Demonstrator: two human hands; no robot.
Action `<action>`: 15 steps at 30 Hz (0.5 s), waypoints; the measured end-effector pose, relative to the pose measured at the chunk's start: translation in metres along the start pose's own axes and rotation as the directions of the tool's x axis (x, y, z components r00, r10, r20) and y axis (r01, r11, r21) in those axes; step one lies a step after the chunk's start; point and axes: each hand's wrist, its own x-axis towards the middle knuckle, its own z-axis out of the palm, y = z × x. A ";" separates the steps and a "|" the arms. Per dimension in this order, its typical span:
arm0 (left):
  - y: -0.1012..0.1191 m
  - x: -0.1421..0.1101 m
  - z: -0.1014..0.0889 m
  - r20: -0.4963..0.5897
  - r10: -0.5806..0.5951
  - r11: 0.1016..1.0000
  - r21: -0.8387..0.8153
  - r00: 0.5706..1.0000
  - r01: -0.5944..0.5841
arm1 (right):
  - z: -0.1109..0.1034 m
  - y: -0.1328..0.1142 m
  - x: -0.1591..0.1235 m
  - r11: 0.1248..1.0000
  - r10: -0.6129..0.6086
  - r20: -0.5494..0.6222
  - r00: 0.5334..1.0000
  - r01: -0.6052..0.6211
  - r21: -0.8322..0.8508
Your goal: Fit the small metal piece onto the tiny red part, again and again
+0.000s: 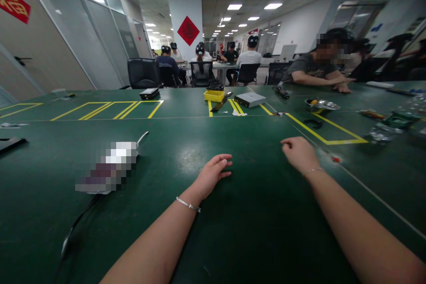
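Have pixelated white device [111, 166] on green table [253, 230], well left of left hand [213, 175]. Have that hand loosely spread, right hand [298, 153] half-curled with palm hidden; can't tell if clenched. See small orange piece [336, 159] near right hand. Farther back, see yellow tray [214, 96] near grey box [250, 100].

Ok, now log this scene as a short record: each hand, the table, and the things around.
Left hand: fingers loosely parted, nothing visibly held; silver-coloured bracelet at wrist
Right hand: fingers curled, nothing visibly held
Hand contact with table: cannot tell
Table: dark green top, yellow tape outlines
Left side: pixelated, pale and dark object
Far side: yellow rectangular tray, flat grey box
Far right: shiny metal bowl, person in dark shirt
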 end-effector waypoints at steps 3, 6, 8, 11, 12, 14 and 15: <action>-0.002 0.001 0.002 -0.030 -0.036 0.999 -0.005 0.999 0.036 | 0.009 -0.059 -0.022 0.924 -0.284 -0.075 0.956 0.293 0.247; -0.003 0.001 0.004 -0.007 -0.070 0.997 -0.030 0.998 0.070 | 0.019 -0.105 -0.050 0.775 -0.458 -0.143 0.877 0.473 0.418; -0.005 0.002 0.004 0.008 -0.054 0.998 -0.019 0.999 0.054 | 0.025 -0.123 -0.066 0.735 -0.523 -0.143 0.840 0.530 0.423; -0.008 0.003 0.003 -0.022 -0.002 1.000 0.006 1.000 0.003 | 0.026 -0.131 -0.077 0.689 -0.576 -0.120 0.808 0.560 0.461; -0.008 0.004 0.002 -0.031 0.009 1.000 0.009 0.999 -0.009 | 0.025 -0.129 -0.076 0.657 -0.595 -0.111 0.796 0.562 0.502; -0.007 0.003 0.002 -0.040 0.011 1.000 0.004 0.999 -0.010 | 0.021 -0.119 -0.068 0.597 -0.626 -0.108 0.772 0.564 0.570; -0.005 0.003 0.001 -0.051 0.003 1.000 -0.004 0.999 -0.003 | 0.018 -0.110 -0.061 0.596 -0.620 -0.113 0.777 0.559 0.576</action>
